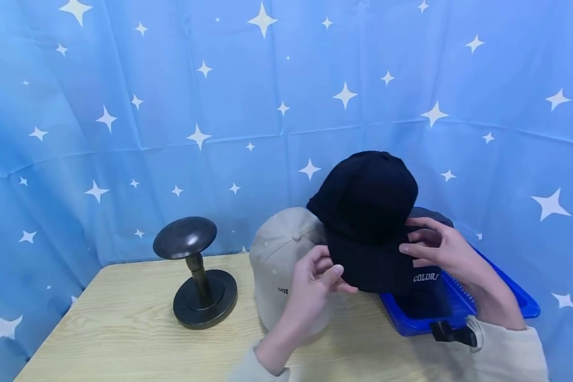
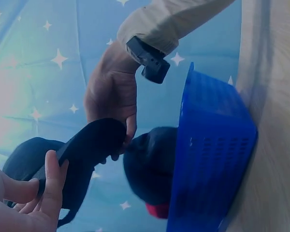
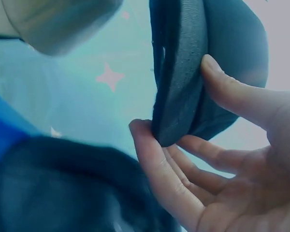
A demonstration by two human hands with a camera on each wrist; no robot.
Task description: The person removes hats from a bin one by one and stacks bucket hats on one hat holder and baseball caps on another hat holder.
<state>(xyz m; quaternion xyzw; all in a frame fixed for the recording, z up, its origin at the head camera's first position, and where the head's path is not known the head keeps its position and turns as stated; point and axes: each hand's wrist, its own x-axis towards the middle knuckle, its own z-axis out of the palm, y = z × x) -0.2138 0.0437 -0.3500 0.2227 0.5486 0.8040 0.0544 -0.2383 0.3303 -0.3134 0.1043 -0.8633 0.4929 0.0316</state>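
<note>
Both hands hold a black baseball cap (image 1: 367, 196) in the air, crown up and brim low toward the person. My left hand (image 1: 307, 289) pinches the left edge of its brim between thumb and fingers. On the opposite side my right hand (image 1: 441, 246) grips the brim edge, the thumb on top and fingertips beneath, as the right wrist view shows. Behind the left hand stands a beige cap (image 1: 279, 249) with dark lettering, its support hidden. Below the right hand a dark cap (image 1: 425, 300) with white letters lies in a blue plastic basket (image 1: 511, 294).
A black stand (image 1: 202, 297) with a domed top and round base is on the left of the wooden table (image 1: 124, 313). Something red (image 2: 157, 210) shows under the dark cap in the basket. A blue star-patterned curtain (image 1: 248, 79) hangs behind.
</note>
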